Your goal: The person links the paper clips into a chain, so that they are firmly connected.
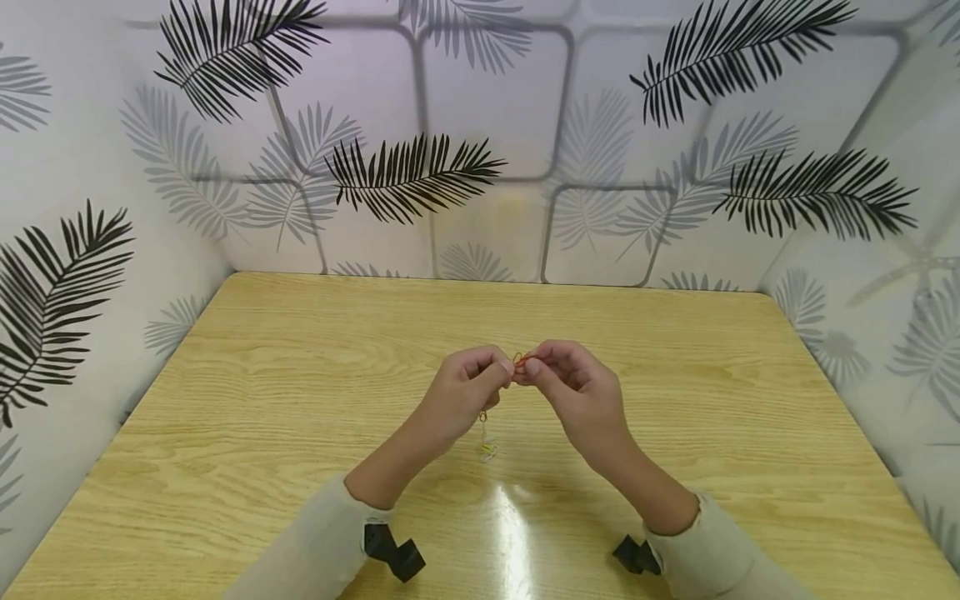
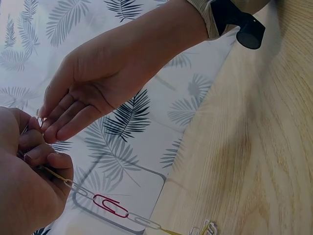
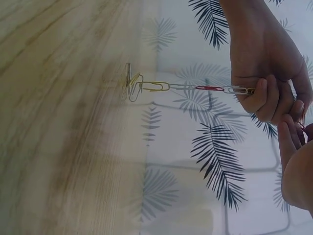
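Observation:
Over the middle of the table, both hands meet at the fingertips. A red paper clip (image 1: 519,360) shows between them, pinched between thumb and fingers of my right hand (image 1: 588,404). My left hand (image 1: 461,392) holds the upper end of a paper clip chain (image 3: 183,87), its fingers curled round it. Yellow, white and red clips hang linked below that hand; one red link (image 2: 111,206) stands out in the left wrist view. Down at the wooden surface, the chain's lower clips (image 3: 134,87) lie bunched together. The join at the fingertips is mostly hidden by the fingers.
The light wooden table (image 1: 300,333) reaches to a pale wall covering (image 1: 487,108) with black and grey leaf prints on the far side and both flanks. Black wrist mounts (image 1: 393,552) sit at the cuffs of light sleeves (image 1: 311,542).

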The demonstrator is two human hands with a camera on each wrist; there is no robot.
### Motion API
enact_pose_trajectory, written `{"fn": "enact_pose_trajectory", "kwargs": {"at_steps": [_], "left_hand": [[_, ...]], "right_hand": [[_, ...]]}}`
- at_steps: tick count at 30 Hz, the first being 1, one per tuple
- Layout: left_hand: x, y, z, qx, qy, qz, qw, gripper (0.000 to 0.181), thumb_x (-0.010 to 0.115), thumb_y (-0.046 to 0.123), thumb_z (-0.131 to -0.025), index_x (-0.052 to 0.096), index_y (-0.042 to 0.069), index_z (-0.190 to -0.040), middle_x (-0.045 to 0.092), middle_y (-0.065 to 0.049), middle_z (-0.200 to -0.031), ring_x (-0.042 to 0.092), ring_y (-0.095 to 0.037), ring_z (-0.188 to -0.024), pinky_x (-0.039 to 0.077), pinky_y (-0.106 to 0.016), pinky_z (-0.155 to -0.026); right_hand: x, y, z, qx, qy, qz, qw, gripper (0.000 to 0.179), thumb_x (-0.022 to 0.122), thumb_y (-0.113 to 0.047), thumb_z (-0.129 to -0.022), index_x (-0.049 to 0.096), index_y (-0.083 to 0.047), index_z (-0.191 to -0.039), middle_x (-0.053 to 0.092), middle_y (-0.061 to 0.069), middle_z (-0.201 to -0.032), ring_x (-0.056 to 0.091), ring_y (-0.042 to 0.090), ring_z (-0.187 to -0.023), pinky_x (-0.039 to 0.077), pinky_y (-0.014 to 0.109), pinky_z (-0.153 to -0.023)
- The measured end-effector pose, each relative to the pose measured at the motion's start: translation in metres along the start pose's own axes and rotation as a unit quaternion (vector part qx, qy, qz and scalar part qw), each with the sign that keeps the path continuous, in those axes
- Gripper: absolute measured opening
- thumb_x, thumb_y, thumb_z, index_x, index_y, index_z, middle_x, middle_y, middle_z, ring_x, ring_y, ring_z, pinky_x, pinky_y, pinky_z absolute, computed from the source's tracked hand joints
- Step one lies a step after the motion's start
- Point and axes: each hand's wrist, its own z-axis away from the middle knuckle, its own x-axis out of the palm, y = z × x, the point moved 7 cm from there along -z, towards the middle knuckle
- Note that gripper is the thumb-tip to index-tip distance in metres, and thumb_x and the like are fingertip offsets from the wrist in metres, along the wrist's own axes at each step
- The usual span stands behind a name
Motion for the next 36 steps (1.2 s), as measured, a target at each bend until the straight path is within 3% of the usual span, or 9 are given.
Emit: {"fn": "enact_pose_trajectory", "kwargs": {"at_steps": [6,12,25,36], "left_hand": [[0.0030,0.0017,0.0013,-0.008,-0.001,-0.001,1.0000,0.018,0.052,0.013,-0.099,0.059,0.005,-0.084,0.037,0.004,-0.061,0.030,-0.010,-0.054,0.029,-0.025,-0.051],[0.0038,0.0017,0.0013,-0.004,-0.002,0.001,1.0000,0.018,0.052,0.014,-0.099,0.059,0.005,-0.084,0.036,0.004,-0.061,0.030,-0.011,-0.054,0.029,-0.024,-0.052],[0.0042,0.0020,0.0021,-0.013,-0.015,0.005,0.9998,0.020,0.050,0.015,-0.099,0.058,0.006,-0.083,0.036,0.003,-0.062,0.031,-0.012,-0.054,0.030,-0.025,-0.051],[0.0049,0.0023,0.0024,-0.002,-0.019,-0.009,0.9998,0.021,0.050,0.016,-0.101,0.060,0.005,-0.086,0.036,0.004,-0.059,0.030,-0.011,-0.051,0.030,-0.024,-0.049]], "right_hand": [[-0.0013,0.0039,-0.0006,0.029,-0.006,-0.027,0.9992,0.017,0.063,-0.003,-0.098,0.059,0.009,-0.109,0.068,0.002,-0.098,0.072,0.016,-0.091,0.059,0.038,-0.086],[-0.0015,0.0071,-0.0004,0.047,-0.002,-0.055,0.9974,0.017,0.062,-0.006,-0.100,0.057,0.007,-0.109,0.068,0.001,-0.097,0.072,0.015,-0.090,0.059,0.034,-0.086],[-0.0015,0.0081,0.0014,0.065,0.016,-0.046,0.9967,0.017,0.063,-0.008,-0.099,0.058,0.005,-0.109,0.068,0.002,-0.096,0.072,0.016,-0.090,0.059,0.035,-0.087],[-0.0012,0.0033,0.0031,0.019,0.035,0.009,0.9991,0.015,0.064,-0.005,-0.098,0.059,0.005,-0.109,0.069,-0.001,-0.096,0.072,0.013,-0.089,0.059,0.033,-0.084]]}}
